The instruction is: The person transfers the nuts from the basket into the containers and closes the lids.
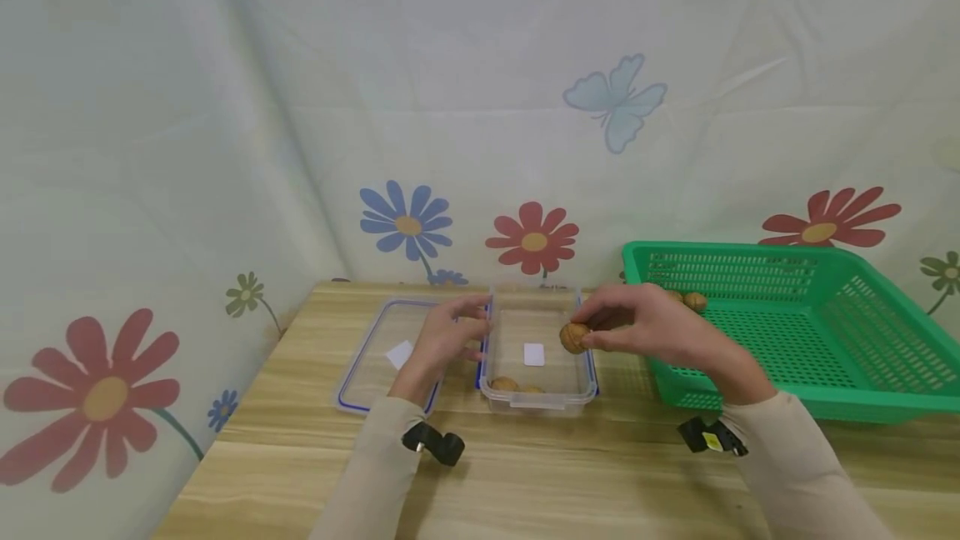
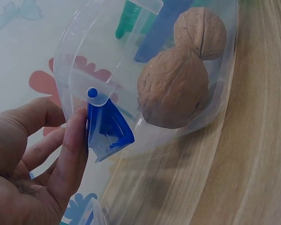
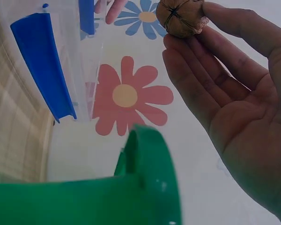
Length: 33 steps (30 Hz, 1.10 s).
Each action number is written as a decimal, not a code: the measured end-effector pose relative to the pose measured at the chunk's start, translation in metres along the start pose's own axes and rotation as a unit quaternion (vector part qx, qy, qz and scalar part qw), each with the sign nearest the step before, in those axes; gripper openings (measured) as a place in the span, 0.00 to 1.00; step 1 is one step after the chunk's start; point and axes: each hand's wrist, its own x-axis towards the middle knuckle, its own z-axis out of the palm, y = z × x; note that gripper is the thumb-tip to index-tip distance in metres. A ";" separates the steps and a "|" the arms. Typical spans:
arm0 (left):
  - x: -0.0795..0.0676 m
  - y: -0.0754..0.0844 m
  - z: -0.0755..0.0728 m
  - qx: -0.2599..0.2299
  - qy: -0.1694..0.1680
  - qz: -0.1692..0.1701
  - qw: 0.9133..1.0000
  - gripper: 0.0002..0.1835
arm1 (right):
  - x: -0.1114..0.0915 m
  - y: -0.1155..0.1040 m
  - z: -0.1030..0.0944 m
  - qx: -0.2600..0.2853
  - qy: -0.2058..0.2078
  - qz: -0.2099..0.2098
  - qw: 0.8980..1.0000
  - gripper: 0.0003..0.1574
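Observation:
My right hand (image 1: 648, 325) pinches a walnut (image 1: 574, 337) between thumb and fingertips, over the right side of a clear plastic box (image 1: 540, 399). The right wrist view shows the same walnut (image 3: 182, 18) at the fingertips. My left hand (image 1: 448, 336) is at the box's left side, fingers loosely bent. In the left wrist view, a fingertip of it lies against the blue latch (image 2: 107, 129). Two walnuts, a larger-looking one (image 2: 174, 86) and another (image 2: 200, 33) behind it, lie inside the box at its near end. A white label (image 1: 534, 354) shows within the box outline.
Left of the box, its blue-edged clear lid (image 1: 360, 373) lies flat on the wooden table (image 1: 525, 473), partly behind my left hand. To the right stands a green basket (image 1: 817, 394), with walnuts (image 1: 695, 302) in its far left corner. A flowered curtain (image 1: 480, 148) hangs behind.

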 end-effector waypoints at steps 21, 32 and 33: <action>-0.001 0.000 0.000 0.002 0.001 0.002 1.000 0.26 | 0.008 0.014 0.024 0.010 -0.030 0.020 0.999 0.13; 0.000 0.000 0.000 0.000 -0.001 0.001 1.000 0.27 | 0.014 0.022 0.037 -0.021 -0.046 0.010 0.999 0.11; 0.001 0.001 0.000 0.001 -0.001 -0.001 1.000 0.27 | 0.014 0.022 0.038 -0.021 -0.048 0.010 0.999 0.10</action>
